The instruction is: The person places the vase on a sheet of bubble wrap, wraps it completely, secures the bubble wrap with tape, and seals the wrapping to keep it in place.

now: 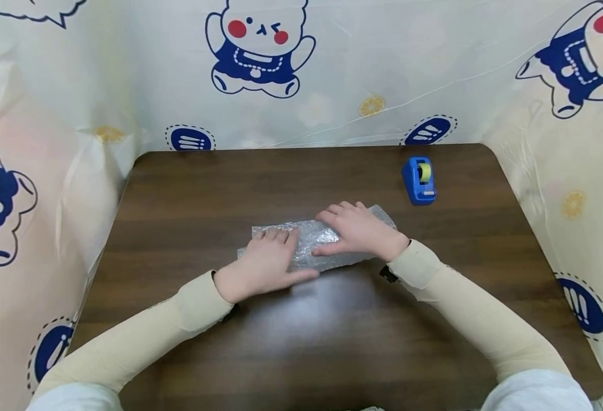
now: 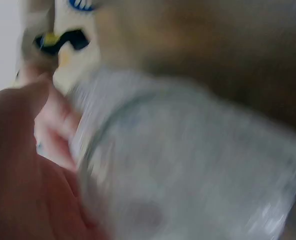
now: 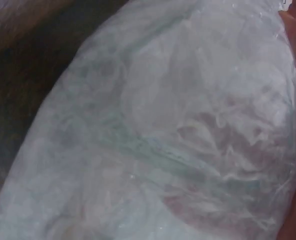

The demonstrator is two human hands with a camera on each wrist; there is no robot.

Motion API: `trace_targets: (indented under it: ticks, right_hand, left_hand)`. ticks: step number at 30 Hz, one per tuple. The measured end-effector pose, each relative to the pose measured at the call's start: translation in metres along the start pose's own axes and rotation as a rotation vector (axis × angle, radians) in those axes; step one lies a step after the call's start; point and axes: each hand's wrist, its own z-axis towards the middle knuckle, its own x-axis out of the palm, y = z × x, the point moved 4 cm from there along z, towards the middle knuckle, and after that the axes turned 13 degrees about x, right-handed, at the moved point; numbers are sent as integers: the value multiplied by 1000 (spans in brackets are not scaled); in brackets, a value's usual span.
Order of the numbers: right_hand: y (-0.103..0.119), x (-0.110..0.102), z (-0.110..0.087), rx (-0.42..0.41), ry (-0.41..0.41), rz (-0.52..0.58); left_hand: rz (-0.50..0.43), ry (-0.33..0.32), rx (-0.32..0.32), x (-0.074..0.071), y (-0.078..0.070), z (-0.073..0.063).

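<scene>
A clear plastic-wrapped bundle [image 1: 308, 242], its film crinkled and shiny, lies across the middle of the table. My left hand [image 1: 265, 262] rests on its left part, fingers pointing away and thumb stretched out to the right along the near edge. Over the right part lies my right hand [image 1: 360, 231], fingers spread toward the far edge and thumb on top. In the left wrist view the wrapped bundle [image 2: 198, 165] is blurred, with a curved greenish line showing. The right wrist view shows cloudy layers of the plastic wrap [image 3: 153, 125]; what is inside cannot be made out.
A blue tape dispenser [image 1: 418, 181] with a yellowish roll stands at the back right of the brown wooden table [image 1: 203, 182]. Printed curtains [image 1: 342, 63] hang along the back and both sides. A small grey-white edge [image 1: 370, 408] shows at the bottom.
</scene>
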Motion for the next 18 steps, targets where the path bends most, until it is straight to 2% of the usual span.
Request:
trace_targets:
  ticks: [3,6,9,11,14,18]
  right_hand:
    - [0,-1,0,34,-2,13]
    - [-2,-1,-2,73,-12,5]
    - [-2,-2,-4,92,-45,-3]
    - [-1,-1,-5,95,-93,-16]
    - [2,2,-8,69,-219,-76]
    - [8,9,-16,-9,-348,-201]
  left_hand:
    - [-4,17,-8,9,1,0]
    - [26,-29,0,15,6,4]
    - [63,-49,22,17,11,9]
    - [56,-46,51,18,16,12]
    - [-28,-23,94,18,29,16]
    - [-190,61,94,15,51,24]
